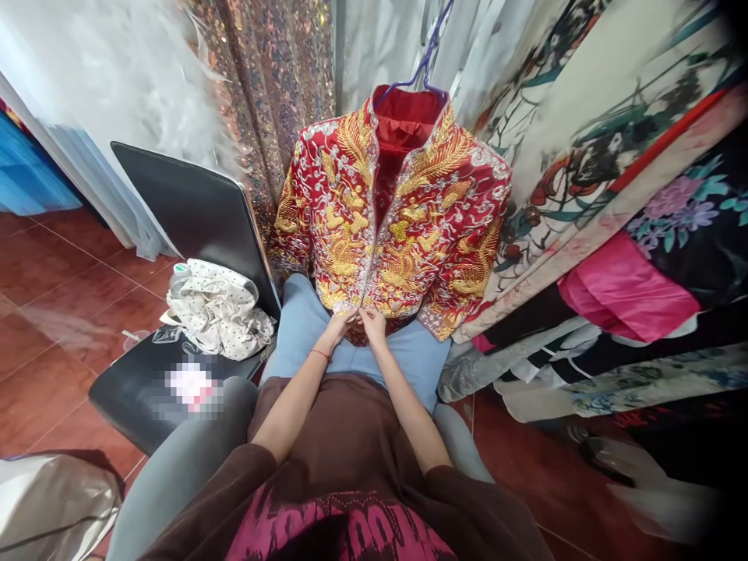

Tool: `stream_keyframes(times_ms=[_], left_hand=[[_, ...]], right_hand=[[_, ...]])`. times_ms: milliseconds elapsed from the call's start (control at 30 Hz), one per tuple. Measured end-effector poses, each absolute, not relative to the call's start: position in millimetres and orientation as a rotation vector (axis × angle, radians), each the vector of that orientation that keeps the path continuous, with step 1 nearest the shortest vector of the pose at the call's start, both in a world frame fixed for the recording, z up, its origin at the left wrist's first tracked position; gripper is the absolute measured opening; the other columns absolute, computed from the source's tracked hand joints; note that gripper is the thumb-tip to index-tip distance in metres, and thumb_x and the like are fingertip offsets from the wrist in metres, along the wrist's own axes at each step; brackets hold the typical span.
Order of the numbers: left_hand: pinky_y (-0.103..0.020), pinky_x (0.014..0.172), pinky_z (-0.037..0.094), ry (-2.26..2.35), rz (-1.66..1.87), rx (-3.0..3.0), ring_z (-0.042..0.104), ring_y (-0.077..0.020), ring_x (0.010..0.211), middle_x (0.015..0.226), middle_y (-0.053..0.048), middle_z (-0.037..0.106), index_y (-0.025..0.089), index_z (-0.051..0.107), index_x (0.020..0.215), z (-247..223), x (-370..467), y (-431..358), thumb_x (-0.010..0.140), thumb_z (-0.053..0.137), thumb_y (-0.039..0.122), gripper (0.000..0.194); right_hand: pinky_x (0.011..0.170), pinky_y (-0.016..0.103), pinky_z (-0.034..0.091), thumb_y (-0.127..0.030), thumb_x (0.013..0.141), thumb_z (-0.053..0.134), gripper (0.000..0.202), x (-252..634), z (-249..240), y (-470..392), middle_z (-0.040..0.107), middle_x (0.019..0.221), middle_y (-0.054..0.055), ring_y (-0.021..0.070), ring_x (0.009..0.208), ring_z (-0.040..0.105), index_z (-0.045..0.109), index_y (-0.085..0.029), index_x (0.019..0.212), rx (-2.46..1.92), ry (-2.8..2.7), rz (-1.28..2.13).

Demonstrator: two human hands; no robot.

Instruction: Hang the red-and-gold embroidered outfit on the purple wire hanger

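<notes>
A red jacket (449, 226) with gold and silver embroidery hangs upright in front of me on a purple hanger (428, 66). Its collar gapes at the top, while the front edges come together lower down. At the bottom of the front opening, my left hand (340, 322) pinches the hem on the left side. Close beside it, my right hand (372, 320) pinches the hem on the other side, fingertips nearly touching. Any small fastener between the fingers is too small to make out. The jacket's lower part rests against my lap.
To the left stands a black chair (192, 210) with a bunched dotted cloth (219, 312) on its seat. Hanging garments crowd the right, including a floral fabric (584, 156) and a pink piece (631, 288). Sequinned fabric (274, 70) and white feathers (134, 70) hang behind.
</notes>
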State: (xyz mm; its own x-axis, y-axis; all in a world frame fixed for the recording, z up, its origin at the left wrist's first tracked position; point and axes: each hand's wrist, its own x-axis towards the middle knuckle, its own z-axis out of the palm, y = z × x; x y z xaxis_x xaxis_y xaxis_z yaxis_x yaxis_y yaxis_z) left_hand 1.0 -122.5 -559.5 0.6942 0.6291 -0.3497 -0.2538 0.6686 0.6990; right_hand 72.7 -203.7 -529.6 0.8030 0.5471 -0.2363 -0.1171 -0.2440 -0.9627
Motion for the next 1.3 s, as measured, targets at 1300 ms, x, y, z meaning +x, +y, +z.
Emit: stream_keyframes(times_ms=[1300], left_hand=[[-0.046, 0.115, 0.043, 0.766, 0.747, 0.724, 0.063, -0.0302, 0.124, 0.122, -0.016, 0.073, 0.011, 0.071, 0.111, -545.9, 4.4, -125.6, 0.061, 0.09, 0.014, 0.053]], right_hand=[[0.059, 0.025, 0.047, -0.04, 0.095, 0.058, 0.034, 180.6, -298.5, -108.9, 0.069, 0.073, 0.006, 0.0115, 0.068, 0.065, 0.065, -0.016, 0.071, -1.276, -0.752, 0.298]])
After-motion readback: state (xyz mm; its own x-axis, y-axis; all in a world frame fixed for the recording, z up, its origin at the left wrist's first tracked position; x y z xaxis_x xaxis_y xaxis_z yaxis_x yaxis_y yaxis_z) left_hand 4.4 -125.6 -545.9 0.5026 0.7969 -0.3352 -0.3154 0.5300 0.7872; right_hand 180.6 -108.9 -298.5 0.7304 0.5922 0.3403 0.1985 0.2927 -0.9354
